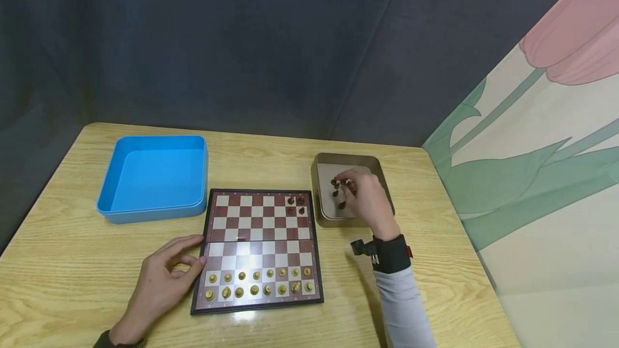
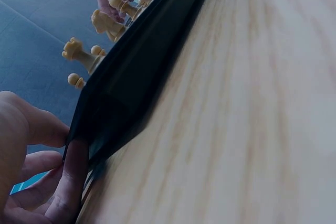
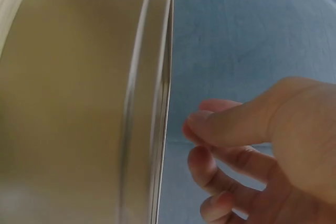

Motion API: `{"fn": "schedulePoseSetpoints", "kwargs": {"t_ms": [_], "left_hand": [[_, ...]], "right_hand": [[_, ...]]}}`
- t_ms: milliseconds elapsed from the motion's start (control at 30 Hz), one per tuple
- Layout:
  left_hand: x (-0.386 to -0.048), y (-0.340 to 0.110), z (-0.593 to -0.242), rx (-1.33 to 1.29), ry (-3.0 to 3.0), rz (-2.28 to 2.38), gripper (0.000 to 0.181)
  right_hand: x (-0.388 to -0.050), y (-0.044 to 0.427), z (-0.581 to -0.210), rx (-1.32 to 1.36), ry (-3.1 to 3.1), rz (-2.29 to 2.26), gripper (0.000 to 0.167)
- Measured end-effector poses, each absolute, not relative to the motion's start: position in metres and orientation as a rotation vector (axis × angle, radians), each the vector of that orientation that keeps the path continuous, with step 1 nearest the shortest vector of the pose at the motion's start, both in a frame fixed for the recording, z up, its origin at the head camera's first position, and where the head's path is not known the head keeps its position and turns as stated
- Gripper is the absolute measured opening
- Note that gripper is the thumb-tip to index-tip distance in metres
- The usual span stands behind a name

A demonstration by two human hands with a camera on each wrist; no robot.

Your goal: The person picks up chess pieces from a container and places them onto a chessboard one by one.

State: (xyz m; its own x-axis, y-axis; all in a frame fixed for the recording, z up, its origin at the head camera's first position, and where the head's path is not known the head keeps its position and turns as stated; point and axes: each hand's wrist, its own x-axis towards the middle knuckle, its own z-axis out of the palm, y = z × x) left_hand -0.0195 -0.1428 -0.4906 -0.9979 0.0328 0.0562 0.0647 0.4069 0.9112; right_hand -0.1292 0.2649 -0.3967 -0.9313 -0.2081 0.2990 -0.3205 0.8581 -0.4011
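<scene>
A folding chessboard (image 1: 261, 240) lies flat, with gold pieces (image 1: 254, 289) in two rows on its near side. Several dark pieces (image 1: 291, 201) stand at its far right corner. My left hand (image 1: 162, 278) rests thumb and fingertips against the board's left edge; the left wrist view shows them touching its black side (image 2: 121, 93). Over the brown tin (image 1: 316, 197) to the right is my right hand (image 1: 362, 195), its fingers bent loosely above loose dark chess pieces (image 1: 336, 193). In the right wrist view, no piece shows at the fingertips (image 3: 198, 120).
A blue box (image 1: 155, 205) with its hollow facing up stands at the back left, beside the board. Dark cloth (image 1: 242, 58) hangs behind the wooden table (image 1: 63, 230). A flower-patterned curtain (image 1: 541, 219) borders the right side. The tin sits close to the board's right edge.
</scene>
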Motion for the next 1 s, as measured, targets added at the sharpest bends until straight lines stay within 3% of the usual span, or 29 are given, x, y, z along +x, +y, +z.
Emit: {"fn": "schedulePoseSetpoints", "kwargs": {"t_ms": [1000], "left_hand": [[-0.020, -0.144, -0.493, -0.102, -2.616, -1.686, 0.044]], "right_hand": [[-0.133, 0.276, -0.405, 0.157, -3.223, 0.568, 0.016]]}}
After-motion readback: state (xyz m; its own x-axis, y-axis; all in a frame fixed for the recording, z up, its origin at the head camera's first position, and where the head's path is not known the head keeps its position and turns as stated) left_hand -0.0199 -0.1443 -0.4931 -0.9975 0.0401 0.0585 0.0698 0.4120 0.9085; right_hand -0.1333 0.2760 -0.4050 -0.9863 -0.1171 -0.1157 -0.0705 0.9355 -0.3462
